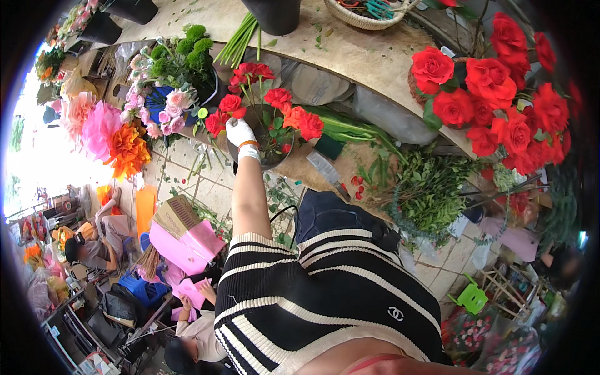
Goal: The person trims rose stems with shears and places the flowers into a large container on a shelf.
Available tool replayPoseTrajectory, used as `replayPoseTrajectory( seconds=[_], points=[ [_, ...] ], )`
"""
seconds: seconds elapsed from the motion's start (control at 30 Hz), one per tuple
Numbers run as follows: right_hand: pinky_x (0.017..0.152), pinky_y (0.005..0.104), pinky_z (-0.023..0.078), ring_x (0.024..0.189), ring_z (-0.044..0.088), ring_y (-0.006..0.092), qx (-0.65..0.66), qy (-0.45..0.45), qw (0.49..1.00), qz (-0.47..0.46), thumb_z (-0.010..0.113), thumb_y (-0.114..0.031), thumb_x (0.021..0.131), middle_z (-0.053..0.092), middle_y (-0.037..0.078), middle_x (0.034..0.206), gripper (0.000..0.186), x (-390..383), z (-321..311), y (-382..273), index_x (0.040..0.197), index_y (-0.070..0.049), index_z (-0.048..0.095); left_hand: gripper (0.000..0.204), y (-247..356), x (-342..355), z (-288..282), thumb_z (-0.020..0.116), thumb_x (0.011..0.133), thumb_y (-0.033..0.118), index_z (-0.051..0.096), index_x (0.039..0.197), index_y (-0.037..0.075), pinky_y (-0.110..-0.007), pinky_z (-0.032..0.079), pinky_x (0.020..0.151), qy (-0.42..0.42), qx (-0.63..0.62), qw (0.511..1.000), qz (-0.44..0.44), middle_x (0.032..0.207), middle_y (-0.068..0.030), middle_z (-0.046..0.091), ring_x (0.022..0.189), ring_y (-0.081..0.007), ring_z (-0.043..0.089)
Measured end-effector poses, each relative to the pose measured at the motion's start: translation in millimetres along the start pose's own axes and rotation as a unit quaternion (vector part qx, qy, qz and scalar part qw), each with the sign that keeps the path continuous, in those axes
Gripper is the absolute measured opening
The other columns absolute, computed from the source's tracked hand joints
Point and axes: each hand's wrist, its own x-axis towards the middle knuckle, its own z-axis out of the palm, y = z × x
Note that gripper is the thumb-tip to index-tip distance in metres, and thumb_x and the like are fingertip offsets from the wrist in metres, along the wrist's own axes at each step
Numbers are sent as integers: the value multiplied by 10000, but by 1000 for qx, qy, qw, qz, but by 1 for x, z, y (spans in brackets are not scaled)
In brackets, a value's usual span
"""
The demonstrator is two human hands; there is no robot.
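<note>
My left hand (pixel 240 132), in a white glove with an orange band at the wrist, reaches over a dark round bucket (pixel 277 164). Its fingers are closed just beneath a red rose (pixel 231 105) and seem to grip its stem, though the glove hides the hold. Around it in the bucket stand several more red roses (pixel 279 97) on leafy green stems. My right hand does not show. At the right a big bunch of open red roses (pixel 491 82) rises above the workbench edge.
The worn bench (pixel 350 53) carries a wicker basket of tools (pixel 369 15) and a black bucket (pixel 275 15). A flat-bladed tool (pixel 326 167) lies near my body, beside cut greenery (pixel 431 187). Pink roses (pixel 175 103) stand left. Behind me a person (pixel 197 334) handles pink paper.
</note>
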Motion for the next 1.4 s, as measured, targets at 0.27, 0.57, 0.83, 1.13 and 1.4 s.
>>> replayPoseTrajectory(
  seconds=[0.27,0.57,0.83,1.13,1.4],
  points=[
    [442,240,428,547,550,121,-44,-5,999,-7,457,-170,939,607,22,750,223,3,-11,-3,1062,-55,603,263,-35,-17,39,622,836,181,631,1041,18,-288,473,774,-293,0,953,-76,921,-91,667,823,-168,611],
    [424,264,416,506,539,147,32,-25,999,27,554,-249,892,578,33,649,187,-7,1,-18,919,-67,586,193,22,-42,13,648,825,126,667,976,6,-216,411,568,-317,-106,940,-66,773,-7,636,616,-69,510],
    [484,301,415,524,514,156,210,-75,972,69,576,-347,869,562,10,647,302,15,4,-23,1008,-80,599,225,106,-63,-52,690,776,105,673,981,13,-246,444,721,-390,-125,909,77,880,-10,660,771,-82,578],
    [440,207,387,510,518,67,86,-107,989,-59,630,-328,848,574,-28,679,400,-12,-29,-110,1153,-78,566,189,180,-114,-81,665,789,39,663,973,-8,-295,460,744,-2,-115,980,164,891,-72,666,766,-141,555],
    [541,206,399,619,490,73,90,-49,965,-240,750,-121,733,522,-26,765,525,-23,-55,-124,1187,-30,502,128,317,-234,-111,521,885,62,617,882,-23,-229,419,561,15,-222,926,307,908,-73,638,622,-100,497]
  ],
)
